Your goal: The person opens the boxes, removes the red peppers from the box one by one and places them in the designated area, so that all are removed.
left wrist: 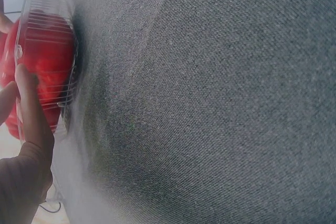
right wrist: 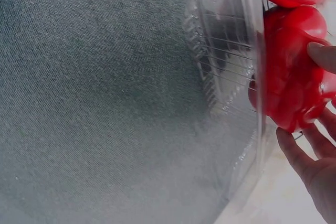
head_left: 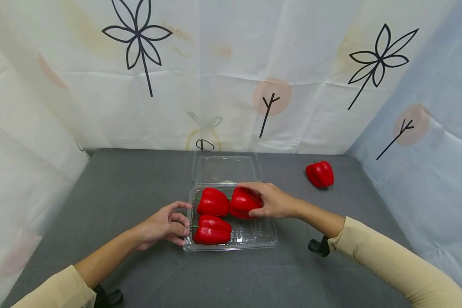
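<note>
A clear plastic clamshell container [head_left: 254,239] lies with its lid [head_left: 227,169] folded back behind it. Two red bell peppers sit at its left: one at the back [head_left: 213,202], one at the front [head_left: 212,230]. My right hand [head_left: 271,200] grips a third red bell pepper [head_left: 243,203] at the back right of the container, thumb on the near side and fingers around the far side. In the right wrist view, this pepper [right wrist: 294,72] overlaps the container's rim. At the container's left side, my left hand [head_left: 165,224] holds the rim [left wrist: 20,51] between thumb and finger.
Another red bell pepper [head_left: 320,174] lies at the back right of the grey cloth-covered table [head_left: 146,184]. Printed white curtains [head_left: 231,85] stand behind the table and along both sides.
</note>
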Available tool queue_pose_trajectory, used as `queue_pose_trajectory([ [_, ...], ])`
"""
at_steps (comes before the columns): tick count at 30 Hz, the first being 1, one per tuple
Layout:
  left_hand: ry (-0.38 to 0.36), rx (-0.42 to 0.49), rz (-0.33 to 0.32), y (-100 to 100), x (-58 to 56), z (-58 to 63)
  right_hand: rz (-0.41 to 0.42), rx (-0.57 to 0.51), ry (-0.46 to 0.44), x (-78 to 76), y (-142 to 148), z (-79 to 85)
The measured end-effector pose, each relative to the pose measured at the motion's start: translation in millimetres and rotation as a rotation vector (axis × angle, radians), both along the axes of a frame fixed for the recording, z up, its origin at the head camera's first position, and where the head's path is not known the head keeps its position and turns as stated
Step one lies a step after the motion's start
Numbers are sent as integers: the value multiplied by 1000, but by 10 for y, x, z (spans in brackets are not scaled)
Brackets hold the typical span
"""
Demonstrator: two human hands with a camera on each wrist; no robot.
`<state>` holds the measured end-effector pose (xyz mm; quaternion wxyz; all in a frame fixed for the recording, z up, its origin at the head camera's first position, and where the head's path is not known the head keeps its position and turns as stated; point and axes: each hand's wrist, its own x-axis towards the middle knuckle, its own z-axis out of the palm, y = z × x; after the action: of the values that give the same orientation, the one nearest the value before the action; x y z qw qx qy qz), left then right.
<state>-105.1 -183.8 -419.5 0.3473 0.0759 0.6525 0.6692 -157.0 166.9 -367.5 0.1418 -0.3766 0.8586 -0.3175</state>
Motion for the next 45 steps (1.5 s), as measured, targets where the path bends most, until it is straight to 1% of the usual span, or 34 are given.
queue_pose_trajectory([
  [3,-1,1,-1,1,-1,3,6,-15,14,0,20,41],
  [11,-5,3,3,5,-6,7,-20,-10,15,-2,92,142],
  [18,-4,-5,7,6,3,20,-82,0,24,-13,190,249],
  [23,6,-9,5,3,12,27,-138,-17,68,-21,294,329],
  [27,5,-10,3,5,13,32,-199,-36,109,-23,415,352],
  [35,6,-8,0,7,10,42,-333,-99,180,-60,654,300],
  [41,11,-6,-3,8,13,38,-412,-131,248,-98,797,207],
  [45,5,-3,-1,11,12,39,-470,-165,274,-134,885,118],
])
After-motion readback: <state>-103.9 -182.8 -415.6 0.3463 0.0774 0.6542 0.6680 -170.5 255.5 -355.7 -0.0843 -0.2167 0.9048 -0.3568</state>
